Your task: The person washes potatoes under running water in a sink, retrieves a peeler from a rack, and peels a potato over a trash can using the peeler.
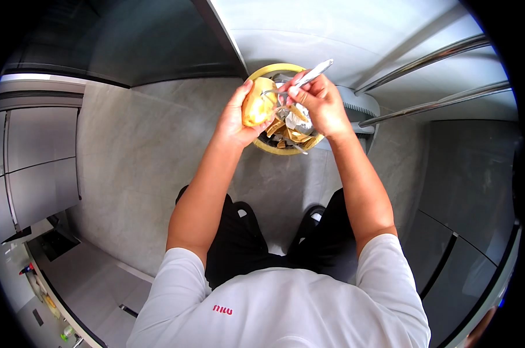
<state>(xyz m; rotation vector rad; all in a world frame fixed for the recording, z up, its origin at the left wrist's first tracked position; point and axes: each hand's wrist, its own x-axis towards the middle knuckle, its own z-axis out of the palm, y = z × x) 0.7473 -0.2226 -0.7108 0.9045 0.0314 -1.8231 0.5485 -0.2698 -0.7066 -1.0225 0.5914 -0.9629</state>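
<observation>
Grey cabinets (42, 136) line the left side. Right of them, over the grey floor (135, 139), our left hand (234, 117) is curled round a yellow potato (258, 103), held upright above the left part of a bin (284, 152). That bin has a yellow rim, with gold wrappers (295, 136) and clear plastic inside. Our right hand (320, 100) pinches a peeler (316, 72) between thumb and fingers, its head at the potato's right side, its handle pointing far right. Beyond, at right, are a grey dustpan (360, 104) and two metal poles (442, 104).
</observation>
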